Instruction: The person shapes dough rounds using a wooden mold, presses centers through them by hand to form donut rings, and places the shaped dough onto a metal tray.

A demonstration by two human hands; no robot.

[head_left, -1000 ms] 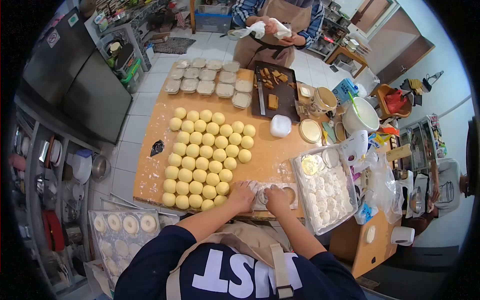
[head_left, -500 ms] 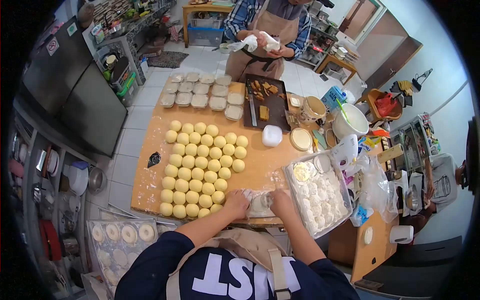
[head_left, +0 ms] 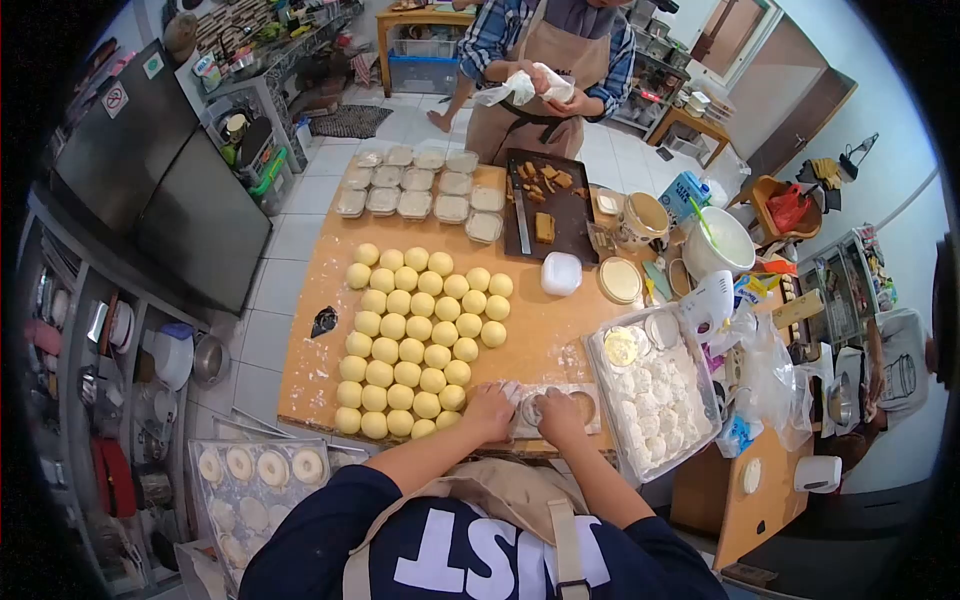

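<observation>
At the table's near edge lies a floured, pale board (head_left: 588, 405) with a round hollow at its right end. My left hand (head_left: 488, 412) is at the board's left end, fingers bent against it; the fingertips are hard to make out. My right hand (head_left: 560, 417) is closed over the middle of the board, beside a pale round shape (head_left: 531, 404); what its fingers hold is hidden. Left of my hands stand rows of yellow dough balls (head_left: 407, 373). To the right is a clear tray (head_left: 704, 437) of white floured pieces (head_left: 655, 397).
Lidded tubs (head_left: 451, 208) and a dark tray (head_left: 520, 247) with a knife and brown blocks occupy the far side. A co-worker (head_left: 545, 70) there holds a white bag. Bowl (head_left: 722, 250) and mixer (head_left: 711, 300) crowd the right. Ring-shaped dough lies on a tray (head_left: 243, 490) lower left.
The view has turned slightly, so the scene sits further right. My right hand has shifted on the board, and the hollow at its right end now shows.
</observation>
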